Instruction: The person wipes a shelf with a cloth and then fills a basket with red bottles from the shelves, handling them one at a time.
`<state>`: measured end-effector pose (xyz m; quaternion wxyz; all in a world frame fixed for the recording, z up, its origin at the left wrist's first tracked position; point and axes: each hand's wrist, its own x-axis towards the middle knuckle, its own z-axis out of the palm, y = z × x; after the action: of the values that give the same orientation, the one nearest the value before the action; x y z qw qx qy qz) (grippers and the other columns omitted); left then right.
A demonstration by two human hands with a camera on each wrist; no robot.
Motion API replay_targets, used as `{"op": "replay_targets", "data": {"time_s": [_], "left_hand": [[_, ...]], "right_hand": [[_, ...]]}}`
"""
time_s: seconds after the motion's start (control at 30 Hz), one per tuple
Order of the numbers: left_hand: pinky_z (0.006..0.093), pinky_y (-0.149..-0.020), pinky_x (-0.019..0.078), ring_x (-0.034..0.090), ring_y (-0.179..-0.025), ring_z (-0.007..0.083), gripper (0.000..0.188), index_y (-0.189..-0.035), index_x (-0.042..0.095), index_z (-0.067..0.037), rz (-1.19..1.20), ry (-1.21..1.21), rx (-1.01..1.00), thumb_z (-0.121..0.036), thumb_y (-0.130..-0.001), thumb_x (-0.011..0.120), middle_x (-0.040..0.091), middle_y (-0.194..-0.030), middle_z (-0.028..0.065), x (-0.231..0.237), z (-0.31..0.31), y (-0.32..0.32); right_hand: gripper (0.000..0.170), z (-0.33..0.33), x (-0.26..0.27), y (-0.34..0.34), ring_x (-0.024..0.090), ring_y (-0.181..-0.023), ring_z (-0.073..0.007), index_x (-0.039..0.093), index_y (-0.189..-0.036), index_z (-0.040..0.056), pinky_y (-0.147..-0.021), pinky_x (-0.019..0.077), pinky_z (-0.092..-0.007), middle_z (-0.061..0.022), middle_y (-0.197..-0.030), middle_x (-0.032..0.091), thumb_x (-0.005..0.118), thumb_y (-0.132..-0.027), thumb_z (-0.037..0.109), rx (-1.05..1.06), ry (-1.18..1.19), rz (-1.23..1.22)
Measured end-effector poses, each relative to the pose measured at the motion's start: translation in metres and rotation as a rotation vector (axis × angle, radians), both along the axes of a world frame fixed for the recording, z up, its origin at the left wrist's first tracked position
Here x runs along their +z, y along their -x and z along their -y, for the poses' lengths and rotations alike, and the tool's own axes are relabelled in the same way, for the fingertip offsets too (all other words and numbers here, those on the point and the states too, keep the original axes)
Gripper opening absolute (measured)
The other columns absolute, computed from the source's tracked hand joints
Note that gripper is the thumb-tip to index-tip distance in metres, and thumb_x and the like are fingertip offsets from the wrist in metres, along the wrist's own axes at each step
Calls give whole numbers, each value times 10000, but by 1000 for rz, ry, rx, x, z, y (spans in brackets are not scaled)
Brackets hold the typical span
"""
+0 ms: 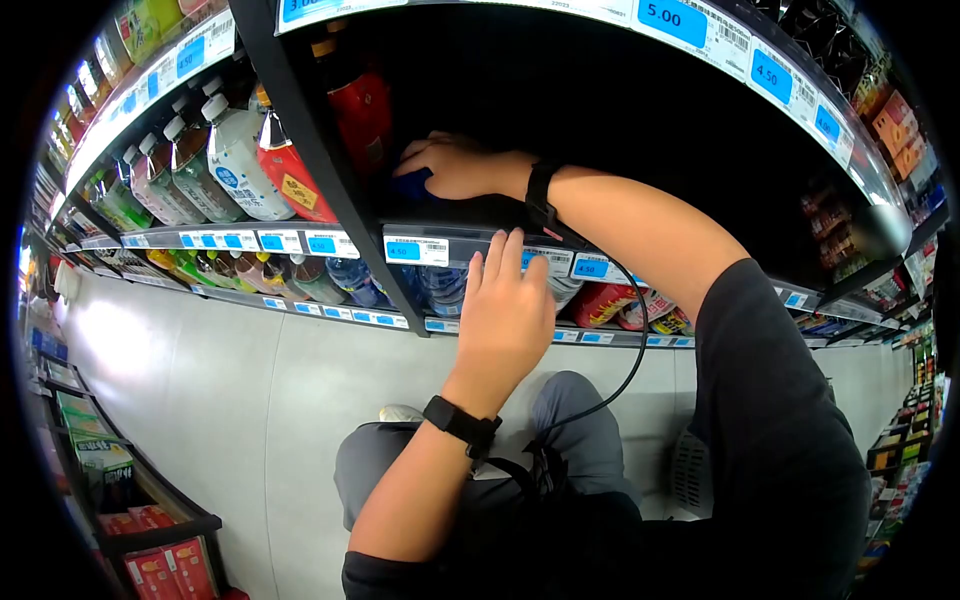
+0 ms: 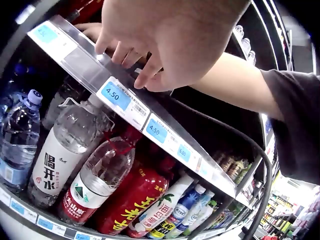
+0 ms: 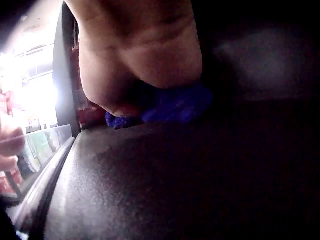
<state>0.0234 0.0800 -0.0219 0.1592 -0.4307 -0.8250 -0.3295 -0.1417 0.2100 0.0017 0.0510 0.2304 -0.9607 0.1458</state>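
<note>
Inside the dark shelf, the right hand [image 1: 455, 168] grips a blue cloth [image 1: 412, 184] beside a red-labelled bottle [image 1: 362, 112]. The right wrist view shows this hand [image 3: 142, 55] pressing the bunched blue cloth [image 3: 177, 104] onto the black shelf surface [image 3: 150, 185]; its fingertips are hidden. At the shelf's front edge, the left hand [image 1: 508, 312] has its fingers extended over the price-label strip [image 1: 455, 247]. In the left wrist view, the left hand [image 2: 167, 40] is above the strip with slightly bent fingers and nothing held.
Bottles of water [image 2: 60, 150] and red-labelled drinks stand on the shelf below. A black upright [image 1: 318, 140] divides this shelf from a row of bottles [image 1: 240, 160] at left. A black cable [image 1: 640, 345] hangs near the arms. A grey basket [image 1: 692, 470] is on the floor.
</note>
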Motion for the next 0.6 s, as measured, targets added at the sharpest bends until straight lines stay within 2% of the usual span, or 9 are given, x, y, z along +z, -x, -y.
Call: {"op": "replay_targets", "data": {"time_s": [0.33,0.6], "left_hand": [[522,-1073,348,400,-1319,416,322,-1115,604,31,-87,123,126,-65,-808,595,485,-1334,270,-8,-2,7],[511,-1086,332,384,-1327,431,305,-1023,607,66,-126,261,150,-100,-769,634,464,-1331,308,-3,-6,-5]], "right_hand": [[588,13,16,-19,455,-1264,-296,711,-1150,152,-1106,334,-410,-76,-1353,554,487,-659,-82,199,23,62],[554,7,19,-31,470,-1239,-291,731,-1107,133,-1105,319,-405,-103,-1325,564,507,-649,-83,311,24,89]]}}
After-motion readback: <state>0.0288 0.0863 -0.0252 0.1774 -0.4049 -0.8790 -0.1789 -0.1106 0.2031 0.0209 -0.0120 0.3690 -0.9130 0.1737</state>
